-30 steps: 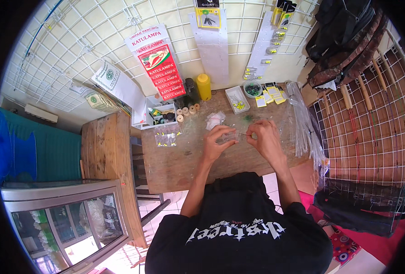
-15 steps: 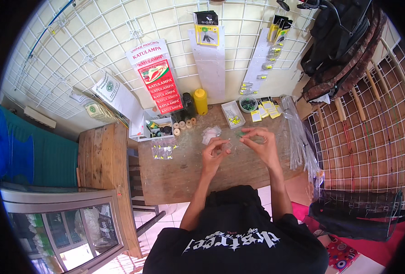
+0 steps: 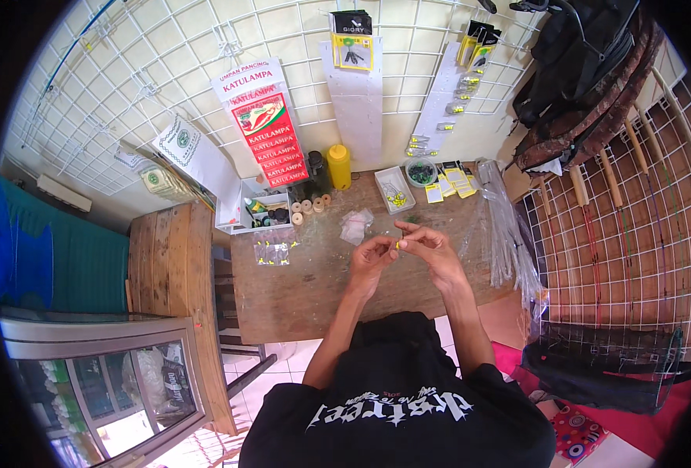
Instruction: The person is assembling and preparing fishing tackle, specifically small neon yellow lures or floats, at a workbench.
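Both hands are close together above the wooden table [image 3: 306,304], fingertips almost meeting. My right hand [image 3: 437,256] pinches a small yellow piece [image 3: 399,245] between thumb and finger, with other fingers extended. My left hand [image 3: 369,264] is closed in a pinch beside it; what it holds is too small to make out. Just beyond the right fingers a bit of green [image 3: 413,221] shows, partly covered. Farther left lies a stack of small clear plastic bags [image 3: 355,226]. A white tray [image 3: 385,179] with small yellow-tipped pieces stands beyond the hands, beside a round tub [image 3: 421,173] of dark green pieces.
At the back left are a white box [image 3: 240,221] of bottles, wooden spools [image 3: 307,207] and a yellow bottle [image 3: 338,168]. Bagged yellow pieces [image 3: 273,249] lie at left. Yellow cards [image 3: 458,182] and long clear plastic sleeves [image 3: 505,226] are at right. A wire grid [image 3: 408,70] hangs behind.
My hands have drawn closer together. The yellow piece now shows at my right fingertips, where something green was before. The clear item at my left fingers is no longer distinct.
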A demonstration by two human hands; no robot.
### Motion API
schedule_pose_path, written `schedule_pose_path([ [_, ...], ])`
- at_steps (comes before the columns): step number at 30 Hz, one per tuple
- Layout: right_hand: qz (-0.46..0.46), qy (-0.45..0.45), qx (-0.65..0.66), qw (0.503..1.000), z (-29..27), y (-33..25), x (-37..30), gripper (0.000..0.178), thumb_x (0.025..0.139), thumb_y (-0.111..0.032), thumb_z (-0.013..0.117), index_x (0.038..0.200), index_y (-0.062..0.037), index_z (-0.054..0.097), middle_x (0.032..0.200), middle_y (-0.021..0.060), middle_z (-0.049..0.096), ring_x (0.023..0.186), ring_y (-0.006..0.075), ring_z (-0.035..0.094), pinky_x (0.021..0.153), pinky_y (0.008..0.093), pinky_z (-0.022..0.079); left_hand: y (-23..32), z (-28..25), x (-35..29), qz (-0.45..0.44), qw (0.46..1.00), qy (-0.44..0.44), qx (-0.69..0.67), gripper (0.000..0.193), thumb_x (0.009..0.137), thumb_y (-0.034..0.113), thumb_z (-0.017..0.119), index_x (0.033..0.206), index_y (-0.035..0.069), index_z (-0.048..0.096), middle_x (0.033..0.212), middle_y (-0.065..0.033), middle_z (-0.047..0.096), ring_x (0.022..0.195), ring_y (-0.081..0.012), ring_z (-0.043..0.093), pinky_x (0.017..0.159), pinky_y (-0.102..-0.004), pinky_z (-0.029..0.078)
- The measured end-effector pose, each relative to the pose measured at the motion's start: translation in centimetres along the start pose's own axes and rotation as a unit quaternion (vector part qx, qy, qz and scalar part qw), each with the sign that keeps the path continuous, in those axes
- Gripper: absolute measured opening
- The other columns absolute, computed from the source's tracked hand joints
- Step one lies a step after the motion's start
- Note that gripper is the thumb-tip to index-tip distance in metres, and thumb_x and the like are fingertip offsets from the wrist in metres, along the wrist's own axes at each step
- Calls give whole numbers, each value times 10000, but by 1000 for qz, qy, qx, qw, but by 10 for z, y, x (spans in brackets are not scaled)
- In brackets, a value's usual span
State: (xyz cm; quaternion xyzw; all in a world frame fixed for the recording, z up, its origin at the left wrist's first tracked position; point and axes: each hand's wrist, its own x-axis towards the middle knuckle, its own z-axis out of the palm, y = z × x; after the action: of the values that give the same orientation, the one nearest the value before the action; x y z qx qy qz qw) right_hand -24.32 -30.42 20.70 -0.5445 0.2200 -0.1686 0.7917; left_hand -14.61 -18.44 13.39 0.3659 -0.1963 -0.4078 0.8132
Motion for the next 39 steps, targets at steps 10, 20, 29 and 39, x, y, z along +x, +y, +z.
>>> schedule_pose_path([
  [10,1,-11,-76,997,-4,-20,-2,162,725,-102,780,871,-52,734,1176,186,604,1088,221,564,942,356,409,10,7,3,18,999,-16,24,239,790,31,722,1012,-3,641,977,-35,637,905,-103,577,803,-247,460],
  [20,-157,3,-298,942,4,-55,-13,207,733,-131,764,934,-93,738,1126,106,648,1086,225,568,935,357,408,15,4,10,18,1000,-16,-3,317,806,149,729,1055,-18,628,982,-48,640,893,-109,578,776,-240,453],
  [29,-253,10,-394,884,13,-52,-14,254,720,-133,757,968,-101,712,1152,93,616,1087,257,548,924,383,415,19,15,5,-35,990,-70,-116,447,858,344,659,1098,-29,603,965,-77,654,854,-135,580,771,-273,447],
  [39,-214,-29,-483,849,14,-60,-18,226,718,-180,757,921,-100,698,1139,77,605,1080,281,509,949,401,387,22,15,3,-47,995,-67,-65,376,903,329,608,1069,-9,606,978,-98,657,871,-129,599,746,-263,448],
])
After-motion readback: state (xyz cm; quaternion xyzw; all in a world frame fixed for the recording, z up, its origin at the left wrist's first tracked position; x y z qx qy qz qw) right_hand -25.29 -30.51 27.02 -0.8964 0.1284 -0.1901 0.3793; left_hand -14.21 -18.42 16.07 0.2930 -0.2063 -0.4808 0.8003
